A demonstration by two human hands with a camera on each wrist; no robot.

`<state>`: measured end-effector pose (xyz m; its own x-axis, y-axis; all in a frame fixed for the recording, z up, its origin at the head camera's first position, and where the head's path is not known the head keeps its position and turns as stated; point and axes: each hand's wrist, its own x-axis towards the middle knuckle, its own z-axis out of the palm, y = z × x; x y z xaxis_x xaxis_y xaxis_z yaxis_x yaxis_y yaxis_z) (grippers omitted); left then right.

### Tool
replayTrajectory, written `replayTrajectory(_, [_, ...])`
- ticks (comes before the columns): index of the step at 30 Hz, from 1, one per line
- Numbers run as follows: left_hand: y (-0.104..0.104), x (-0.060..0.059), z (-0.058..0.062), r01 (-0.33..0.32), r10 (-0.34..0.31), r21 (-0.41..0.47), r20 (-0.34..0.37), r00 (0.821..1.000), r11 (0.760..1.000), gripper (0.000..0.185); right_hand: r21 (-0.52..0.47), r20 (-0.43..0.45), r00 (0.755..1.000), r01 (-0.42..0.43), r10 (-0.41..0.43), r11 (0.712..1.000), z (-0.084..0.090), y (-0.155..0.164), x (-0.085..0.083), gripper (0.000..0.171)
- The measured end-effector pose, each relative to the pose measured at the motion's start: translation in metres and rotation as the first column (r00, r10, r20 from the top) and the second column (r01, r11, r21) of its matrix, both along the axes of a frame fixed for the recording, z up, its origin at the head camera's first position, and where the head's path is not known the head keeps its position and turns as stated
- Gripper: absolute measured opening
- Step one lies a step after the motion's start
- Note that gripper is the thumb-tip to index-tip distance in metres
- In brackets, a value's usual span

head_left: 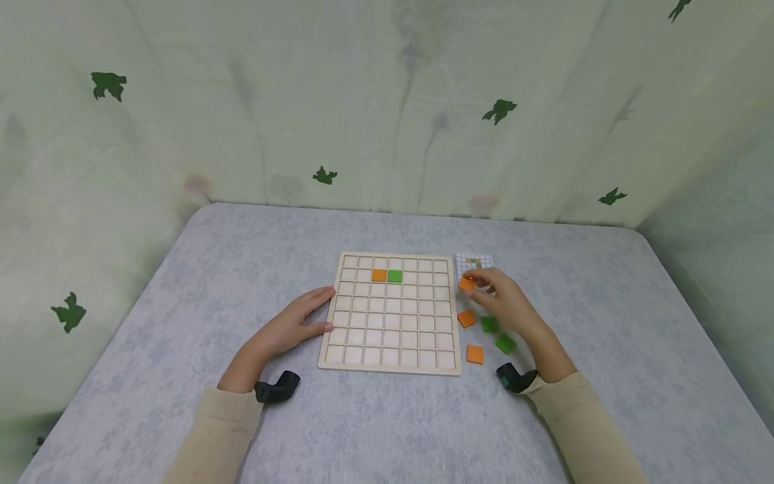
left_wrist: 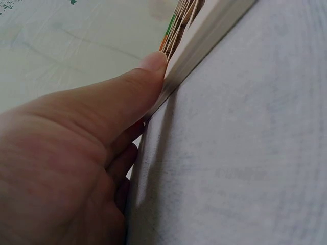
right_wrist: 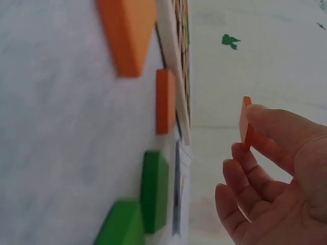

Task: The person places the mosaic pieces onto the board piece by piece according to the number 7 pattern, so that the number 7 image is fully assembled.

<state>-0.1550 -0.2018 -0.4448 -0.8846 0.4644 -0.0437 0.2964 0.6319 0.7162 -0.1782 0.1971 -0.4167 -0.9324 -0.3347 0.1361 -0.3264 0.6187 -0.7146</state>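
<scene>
One wooden grid board (head_left: 392,312) lies flat mid-bench, 8 cols wide, approx 7 rows. 2 tiles sit in it, 2nd row from the far edge: 1 orange board tile (head_left: 379,275) and 1 green board tile (head_left: 394,275), side by side, touching.

Left hand (head_left: 290,327) rests on the grey bench (head_left: 181,302) at the board's left edge, fingers relaxed and fairly straight. In the left wrist view the thumb tip presses against the board's side; nothing held.

Right hand (head_left: 504,301) is just right of the board, raised off the bench, pinching 1 orange tile (head_left: 466,284) betw. thumb and fingertips. The right wrist view shows that tile edge-on in the pinch, other fingers loosely curled below it.

Loose tiles on the bench right of the board, 4 in all:
- 2 orange: near orange tile (head_left: 475,353) toward the board's near right corner, and far orange tile (head_left: 466,318) beyond it.
- 2 green: one green tile (head_left: 489,324) and another green tile (head_left: 505,344), close together, partly under the right wrist.

1 small pattern card (head_left: 474,261) w/ a printed grid lies by the board's far right corner, just beyond the right hand.

2 black wrist cams, one per wrist. Beige sleeves.
</scene>
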Motion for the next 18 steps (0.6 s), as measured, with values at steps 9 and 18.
replayTrajectory(9, [0.0, 0.0, 0.002, 0.001, -0.001, 0.007, 0.011, 1.0, 1.0, 0.072, -0.083, -0.065, 0.996, -0.059, 0.053, 0.995, 0.015, -0.047, -0.027, 0.038])
replayTrajectory(18, [0.0, 0.0, 0.003, -0.002, 0.002, 0.015, 0.021, 1.0, 1.0, 0.07, -0.1, 0.034, 0.997, -0.064, 0.068, 0.993, 0.0, -0.079, -0.043, 0.03])
